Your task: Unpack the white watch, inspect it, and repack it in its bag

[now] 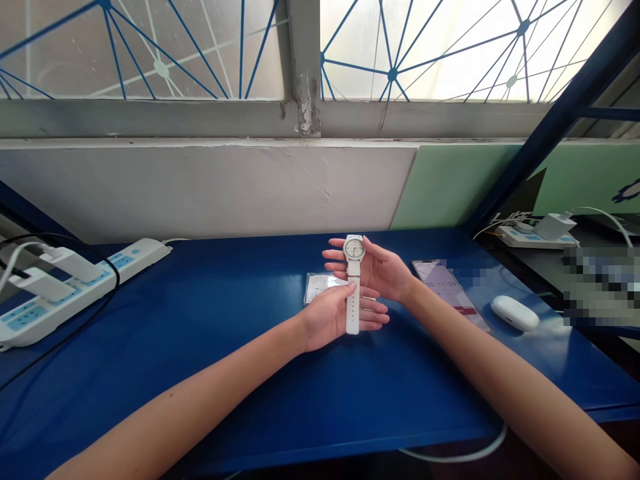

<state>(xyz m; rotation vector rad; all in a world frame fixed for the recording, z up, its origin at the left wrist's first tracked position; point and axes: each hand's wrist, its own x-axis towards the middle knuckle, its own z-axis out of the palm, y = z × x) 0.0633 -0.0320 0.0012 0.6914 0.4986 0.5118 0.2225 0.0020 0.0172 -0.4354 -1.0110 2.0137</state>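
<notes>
Left hand: the left hand [333,313] was extended forward over the table [225,347], forearm running up from the lower left, palm turned inward. Its thumb and fingers were pinched on the lower strap of the wristwatch [353,283].
Right hand: the right hand [380,270] came in from the lower right, palm open and facing left, fingers spread behind the watch case. The grip appeared loose, supporting the upper part of the watch rather than clenched.
Wristwatch: white, held upright above the table between both hands, dial facing the camera, strap hanging straight down.
Beneath the hands: a clear plastic packet [320,288] lay flat on the table.
Right of the hands: a smartphone [450,293] with lit screen, and beyond it a white earbud case [515,313].
Left edge: a white power strip [75,283] with plugs inserted.
</notes>
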